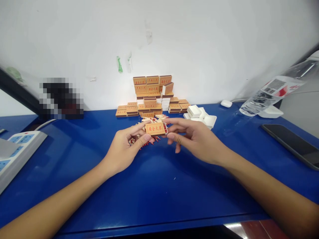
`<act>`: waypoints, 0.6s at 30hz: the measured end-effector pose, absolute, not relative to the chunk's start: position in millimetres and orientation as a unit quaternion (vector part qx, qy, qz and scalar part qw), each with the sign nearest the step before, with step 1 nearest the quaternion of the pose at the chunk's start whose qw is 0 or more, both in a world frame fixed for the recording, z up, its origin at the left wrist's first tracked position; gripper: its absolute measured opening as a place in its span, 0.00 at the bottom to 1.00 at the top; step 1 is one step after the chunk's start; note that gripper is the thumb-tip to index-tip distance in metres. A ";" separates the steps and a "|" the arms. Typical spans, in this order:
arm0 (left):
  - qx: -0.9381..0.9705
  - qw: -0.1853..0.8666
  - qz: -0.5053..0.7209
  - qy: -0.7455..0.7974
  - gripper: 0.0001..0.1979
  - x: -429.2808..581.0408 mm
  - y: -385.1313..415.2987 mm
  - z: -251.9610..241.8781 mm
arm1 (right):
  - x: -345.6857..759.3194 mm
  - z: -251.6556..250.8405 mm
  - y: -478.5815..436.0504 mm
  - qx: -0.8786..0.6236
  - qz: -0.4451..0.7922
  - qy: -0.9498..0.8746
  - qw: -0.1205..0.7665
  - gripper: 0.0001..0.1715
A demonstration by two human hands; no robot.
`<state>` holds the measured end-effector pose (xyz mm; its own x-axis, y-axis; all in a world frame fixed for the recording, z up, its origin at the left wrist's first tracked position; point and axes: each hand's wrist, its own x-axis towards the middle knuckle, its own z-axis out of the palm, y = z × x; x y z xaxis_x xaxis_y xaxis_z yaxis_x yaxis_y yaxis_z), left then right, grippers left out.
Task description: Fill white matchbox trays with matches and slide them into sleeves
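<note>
Above the blue table [159, 186], both hands hold one brown matchbox [156, 128] with red print. My left hand [124, 147] pinches its left end between thumb and fingers. My right hand [194, 137] grips its right end, where red match heads show in the partly slid-out tray. Loose red-tipped matches [149, 124] lie in a heap just behind and under the box.
A stack of brown matchboxes [152, 96] stands against the white wall. Several white inner trays [200, 114] lie to its right. A power strip [15, 152] is at the left, a dark phone [291, 144] and a plastic bottle [271, 93] at the right.
</note>
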<state>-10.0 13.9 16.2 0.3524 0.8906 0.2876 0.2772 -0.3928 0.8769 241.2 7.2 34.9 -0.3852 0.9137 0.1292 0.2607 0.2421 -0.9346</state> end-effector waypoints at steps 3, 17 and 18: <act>0.717 0.376 0.417 0.414 0.24 -6.5 11.5 14.1 | 230.5 32.8 -4.5 -0.395 0.455 -0.717 0.351 0.38; 0.747 0.210 0.444 0.448 0.23 -20.0 20.9 19.9 | 218.4 20.9 -13.4 -0.427 0.372 -0.747 0.348 0.43; 0.737 0.209 0.452 0.457 0.24 -27.0 30.0 21.3 | 224.0 28.1 -13.8 -0.426 0.333 -0.762 0.358 0.39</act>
<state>-27.0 30.0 21.3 0.1744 0.8623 0.4755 0.4851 -0.4955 0.7205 224.0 -13.8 28.1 -0.3815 0.8864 0.2623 0.4099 0.4165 -0.8115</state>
